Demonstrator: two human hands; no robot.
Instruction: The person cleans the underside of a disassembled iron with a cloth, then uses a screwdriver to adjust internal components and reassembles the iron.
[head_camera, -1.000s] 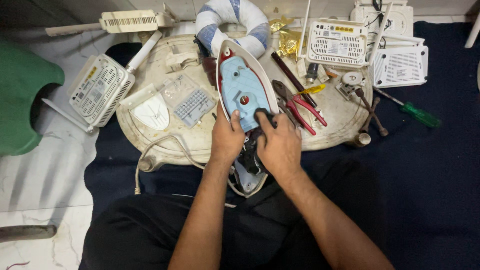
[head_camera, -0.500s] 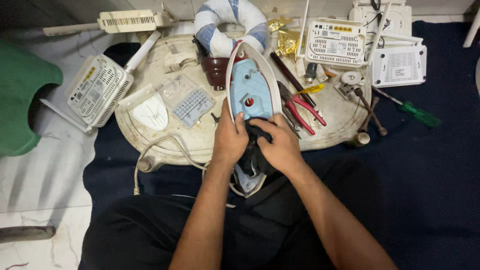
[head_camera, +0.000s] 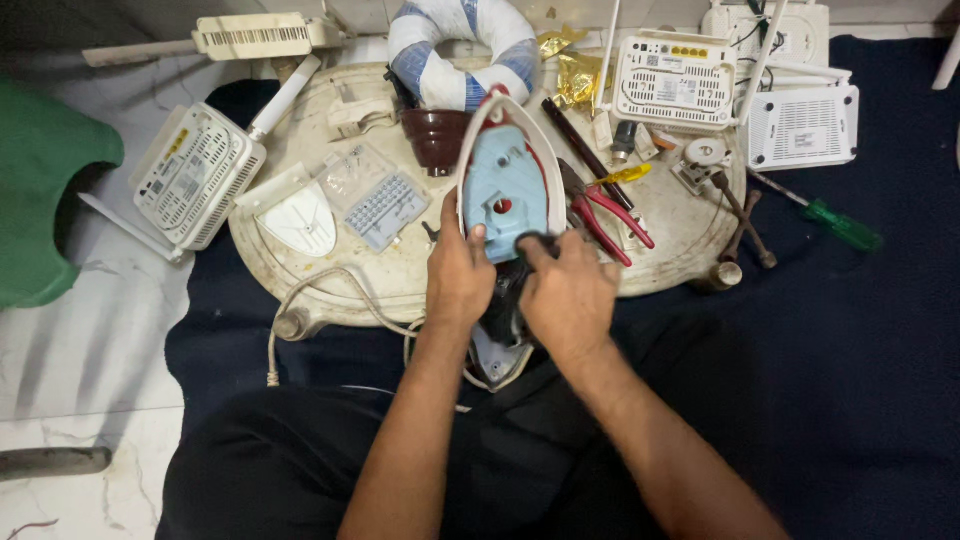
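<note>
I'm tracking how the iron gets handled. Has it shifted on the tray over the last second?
Yes. The iron has swung leftward, its tip away from the red pliers and toward the brown cup.

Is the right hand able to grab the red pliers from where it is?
Probably yes. The right hand rests on the iron, and the red pliers lie on the tray just beside it, uncovered. Nothing sits between them, but the hand would have to let go of the iron.
</note>
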